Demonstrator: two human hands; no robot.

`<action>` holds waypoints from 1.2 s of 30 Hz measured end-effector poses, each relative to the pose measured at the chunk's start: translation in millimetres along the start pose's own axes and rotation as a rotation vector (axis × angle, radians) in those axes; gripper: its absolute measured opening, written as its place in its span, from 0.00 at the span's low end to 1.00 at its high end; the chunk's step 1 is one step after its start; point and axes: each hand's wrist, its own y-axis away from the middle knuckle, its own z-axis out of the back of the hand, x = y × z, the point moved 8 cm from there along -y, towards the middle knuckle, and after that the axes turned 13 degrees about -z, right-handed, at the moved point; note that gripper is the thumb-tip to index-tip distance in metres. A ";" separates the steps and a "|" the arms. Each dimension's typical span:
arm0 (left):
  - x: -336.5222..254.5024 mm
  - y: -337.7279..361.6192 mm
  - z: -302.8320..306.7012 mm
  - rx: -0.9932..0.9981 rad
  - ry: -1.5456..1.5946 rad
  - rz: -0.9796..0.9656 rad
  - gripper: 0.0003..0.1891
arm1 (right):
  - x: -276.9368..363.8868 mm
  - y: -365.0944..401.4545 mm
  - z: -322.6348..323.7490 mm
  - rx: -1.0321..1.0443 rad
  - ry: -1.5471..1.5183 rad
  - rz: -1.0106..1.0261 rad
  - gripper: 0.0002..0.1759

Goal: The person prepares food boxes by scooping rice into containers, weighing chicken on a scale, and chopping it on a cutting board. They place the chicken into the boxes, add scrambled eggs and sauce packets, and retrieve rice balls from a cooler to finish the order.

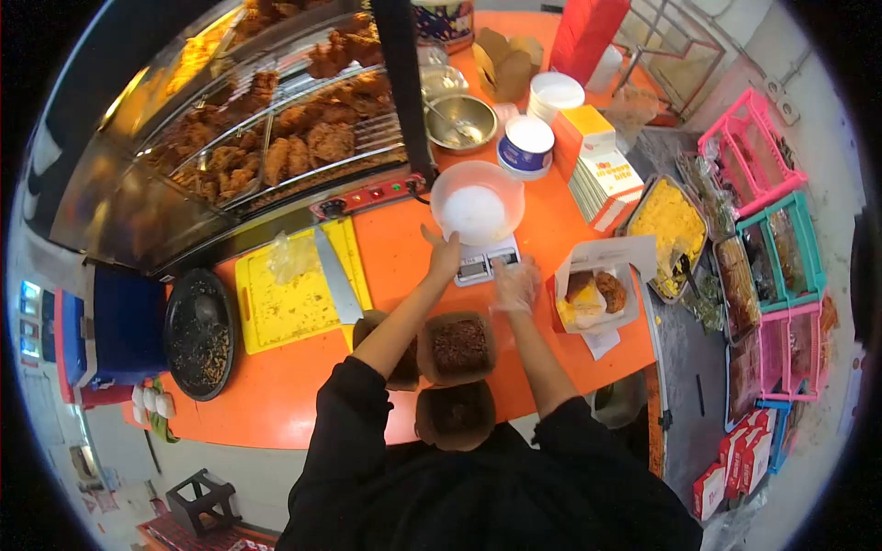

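A pale translucent bowl [478,197] with white contents sits on a small white kitchen scale [487,264]. My left hand [444,254] is bare and touches the near left side of the bowl, its thumb and fingers apart. My right hand [516,283], in a clear plastic glove, has a finger on the scale's front panel, by the buttons. Just nearer to me stand brown paper boxes, one with dark reddish-brown contents [459,347] and another with a dark inside [455,413]. A third is partly hidden under my left forearm.
Fried chicken fills a heated display case [303,138] at the back left. A knife [338,280] lies on a yellow board [266,317], beside a black pan [200,335]. On the right are an open food box [597,317], a tray of yellow food [666,225] and colored baskets [781,248].
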 end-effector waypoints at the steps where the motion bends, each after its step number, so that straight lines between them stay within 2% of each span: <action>1: -0.3 3.9 7.0 -0.010 0.086 0.078 0.43 | -2.7 3.2 1.5 0.097 -0.060 0.061 0.29; 2: -0.2 10.1 14.7 -0.020 0.175 0.159 0.43 | -0.8 6.3 0.8 0.198 -0.113 0.124 0.29; 4: -34.5 27.8 52.0 0.270 -0.128 -0.046 0.36 | 8.8 17.2 17.3 0.162 -0.060 0.211 0.27; 6: -74.0 61.7 106.8 0.337 -0.038 -0.242 0.27 | 32.9 43.9 33.7 0.126 -0.018 0.278 0.24; 8: -112.2 108.5 182.4 0.079 -0.045 -0.361 0.21 | 82.3 86.2 80.6 -0.038 -0.396 0.574 0.19; 9: -107.8 129.1 218.7 -0.047 -0.052 -0.361 0.21 | 114.3 110.4 93.4 0.042 -0.416 0.712 0.17; 10: -100.2 151.9 253.8 -0.173 -0.053 -0.362 0.21 | 148.8 135.6 105.6 0.118 -0.430 0.853 0.15; 12: -66.2 202.0 313.7 -0.345 -0.228 -0.296 0.22 | 216.0 200.9 125.2 0.025 -0.441 1.311 0.13; 15: 8.9 282.4 374.0 -0.539 -0.416 -0.181 0.22 | 305.9 297.6 134.6 -0.275 -0.154 1.881 0.15; 17: 37.4 322.6 394.0 -0.581 -0.647 -0.179 0.22 | 379.7 343.2 121.1 -0.243 -0.137 1.878 0.16; 18: 44.0 333.1 396.0 -0.573 -0.782 -0.188 0.22 | 420.5 353.2 104.7 -0.101 -0.146 1.752 0.17; 20: 49.7 342.1 395.1 -0.603 -0.813 -0.159 0.24 | 475.8 386.7 78.8 -0.141 0.462 1.718 0.16; 22: 54.8 337.0 386.6 -0.563 -0.975 -0.228 0.24 | 520.7 383.9 37.7 -0.127 0.657 1.716 0.16; 24: 97.5 336.1 394.2 -0.657 -0.520 -0.201 0.22 | 522.3 374.7 -23.4 0.014 0.861 1.718 0.17; 26: 27.1 324.2 374.3 -0.512 -1.083 -0.199 0.20 | 511.7 383.6 -55.3 0.149 0.979 1.747 0.17; 27: 24.2 327.2 368.8 -0.513 -1.164 -0.183 0.20 | 512.2 394.0 -55.5 0.198 0.978 1.765 0.17; 36: 32.1 318.2 367.4 -0.509 -1.140 -0.146 0.20 | 532.8 399.9 -46.7 0.321 0.847 1.845 0.19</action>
